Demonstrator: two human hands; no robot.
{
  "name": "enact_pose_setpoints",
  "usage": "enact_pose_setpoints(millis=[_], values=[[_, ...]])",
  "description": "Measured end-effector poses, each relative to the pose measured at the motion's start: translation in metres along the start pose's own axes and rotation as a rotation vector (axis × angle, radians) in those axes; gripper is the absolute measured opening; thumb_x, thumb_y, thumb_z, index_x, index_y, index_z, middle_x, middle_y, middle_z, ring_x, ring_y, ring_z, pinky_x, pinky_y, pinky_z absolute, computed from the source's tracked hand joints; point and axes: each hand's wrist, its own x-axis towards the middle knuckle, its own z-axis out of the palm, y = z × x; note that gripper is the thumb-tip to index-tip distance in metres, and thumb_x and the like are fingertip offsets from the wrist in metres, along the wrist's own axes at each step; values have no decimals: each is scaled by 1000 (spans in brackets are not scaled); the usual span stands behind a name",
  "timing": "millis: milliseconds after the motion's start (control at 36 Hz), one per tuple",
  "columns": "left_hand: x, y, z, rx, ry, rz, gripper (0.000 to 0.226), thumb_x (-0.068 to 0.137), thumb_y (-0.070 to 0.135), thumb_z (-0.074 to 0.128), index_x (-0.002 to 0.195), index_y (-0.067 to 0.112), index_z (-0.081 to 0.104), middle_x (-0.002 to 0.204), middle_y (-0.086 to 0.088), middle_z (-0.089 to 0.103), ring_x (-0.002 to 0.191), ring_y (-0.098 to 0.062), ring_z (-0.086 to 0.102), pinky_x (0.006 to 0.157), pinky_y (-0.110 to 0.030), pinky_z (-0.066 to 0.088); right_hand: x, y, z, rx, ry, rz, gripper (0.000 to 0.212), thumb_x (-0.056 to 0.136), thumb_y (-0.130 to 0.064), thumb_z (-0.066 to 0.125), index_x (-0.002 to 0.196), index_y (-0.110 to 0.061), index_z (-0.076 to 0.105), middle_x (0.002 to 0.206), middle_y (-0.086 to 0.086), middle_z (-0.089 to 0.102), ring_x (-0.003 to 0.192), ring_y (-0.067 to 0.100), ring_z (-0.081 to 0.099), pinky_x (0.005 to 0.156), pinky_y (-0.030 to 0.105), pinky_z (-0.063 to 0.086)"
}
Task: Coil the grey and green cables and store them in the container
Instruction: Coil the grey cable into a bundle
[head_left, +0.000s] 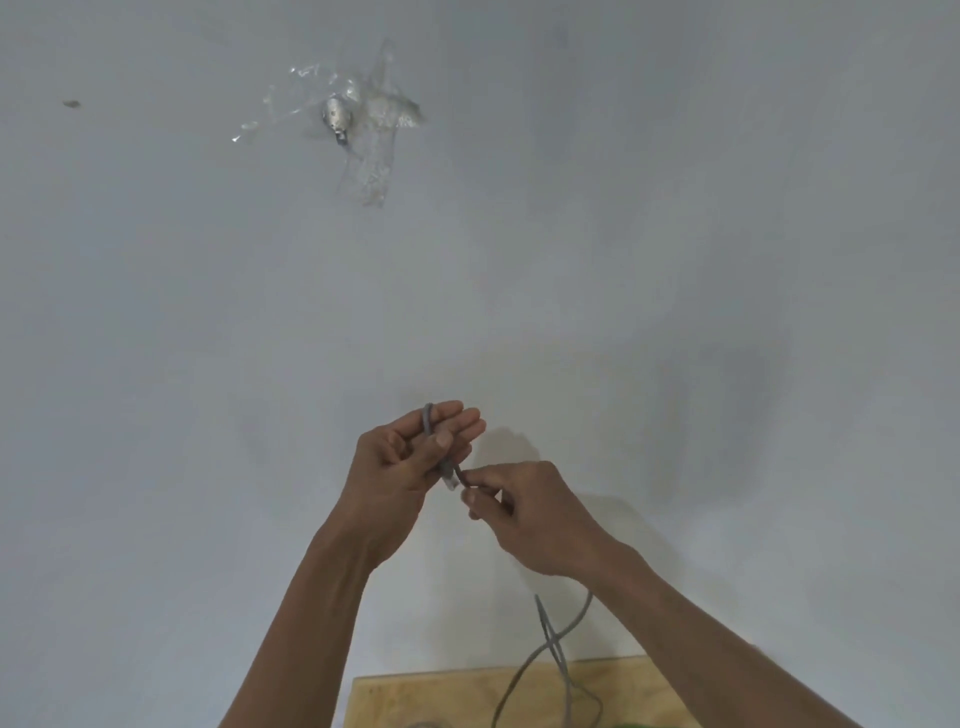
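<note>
Broadly, a pale grey wall (675, 208) fills the head view, with clear tape and a small metal fitting (337, 122) stuck on it at about eleven o'clock, well apart from the hands; a plywood surface (415, 696) shows only as a strip at six o'clock, its far edge touching the wall. Both forearms rise from the bottom edge and meet near centre; the left hand (410, 457) is at the nine o'clock side, palm turned toward the camera, fingers mostly straight, thumb pressing the grey cable (558, 639) against them; the cable end runs along those fingers, long axis roughly twelve to six, its clear plug (451, 480) pointing down. The right hand (524, 514) lies just beside it at four o'clock, thumb and forefinger pinching the cable where it leaves the plug; the slack drops behind the right wrist and crosses itself in a loose loop over the plywood. Green cable and container cannot be made out; only a green sliver touches the bottom edge. Judging from this, the first wrap goes round the left fingers, fed by the right; open room lies on every side but down.
</note>
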Motion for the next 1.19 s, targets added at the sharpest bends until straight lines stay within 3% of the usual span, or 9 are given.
enact_pose_setpoints(millis=[194, 278, 361, 417, 528, 694, 917, 1000, 1194], values=[[-2, -12, -5, 698, -29, 47, 27, 100, 1, 54, 121, 11, 68, 112, 3, 76, 110, -8, 70, 97, -25, 54, 3, -4, -9, -120, -92, -27, 23, 90, -29, 59, 109, -32, 72, 104, -13, 73, 83, 3, 64, 83, 33, 56], [-9, -13, -9, 883, -152, 19, 24, 104, 11, 50, 95, 16, 72, 85, 17, 74, 83, -1, 69, 79, -22, 53, 9, -9, -25, -91, -97, -66, 15, 85, -25, 66, 95, -31, 77, 92, -15, 76, 64, 2, 59, 72, 31, 55], [-19, -12, -12, 734, -207, -84, 25, 105, 17, 49, 101, 11, 73, 90, 7, 76, 86, -4, 69, 71, -29, 45, 17, -16, -45, -36, -123, -115, 10, 84, -26, 71, 89, -33, 76, 86, -18, 76, 66, 13, 65, 68, 35, 56], [-25, -11, -12, 541, -218, -157, 30, 104, 21, 47, 119, 8, 70, 111, -8, 76, 110, -20, 71, 85, -36, 49, 23, -18, -54, 16, -132, -127, 7, 84, -25, 75, 89, -31, 77, 84, -17, 75, 64, 12, 63, 66, 32, 54], [-27, -11, -10, 279, -234, -246, 38, 100, 23, 47, 122, -1, 65, 114, -21, 73, 112, -33, 69, 105, -43, 49, 32, -20, -62, 210, -100, -116, 12, 79, -18, 84, 89, -20, 78, 80, -12, 76, 70, 27, 66, 68, 28, 53], [-28, -5, -2, 149, -258, -251, 39, 100, 22, 45, 118, -4, 68, 110, -25, 72, 102, -34, 69, 97, -37, 52, 38, -11, -60, 448, -39, -120, 11, 78, -4, 82, 86, -10, 78, 78, -8, 75, 79, 3, 69, 75, 12, 49], [-28, 4, 15, 104, -335, -179, 33, 96, 25, 56, 111, 0, 73, 104, -21, 74, 90, -26, 70, 88, -32, 54, 28, -6, -40, 738, 62, 41, 2, 86, -8, 75, 86, -8, 76, 75, 4, 72, 59, 13, 58, 52, 22, 43], [-25, 1, 24, 46, -273, -105, 33, 93, 22, 61, 113, -2, 72, 104, -21, 74, 88, -26, 70, 86, -33, 55, 16, -4, -22, 815, -2, 155, 24, 96, 3, 57, 84, -11, 73, 66, 8, 62, 59, 20, 57, 51, 21, 44], [-19, -2, 28, 142, -122, -21, 25, 94, 26, 62, 102, 10, 79, 97, -21, 70, 89, -23, 67, 58, -41, 39, -13, -5, 10, 542, -12, 231, 41, 103, -11, 46, 67, -24, 63, 58, -8, 66, 47, 6, 48, 46, 17, 38]])
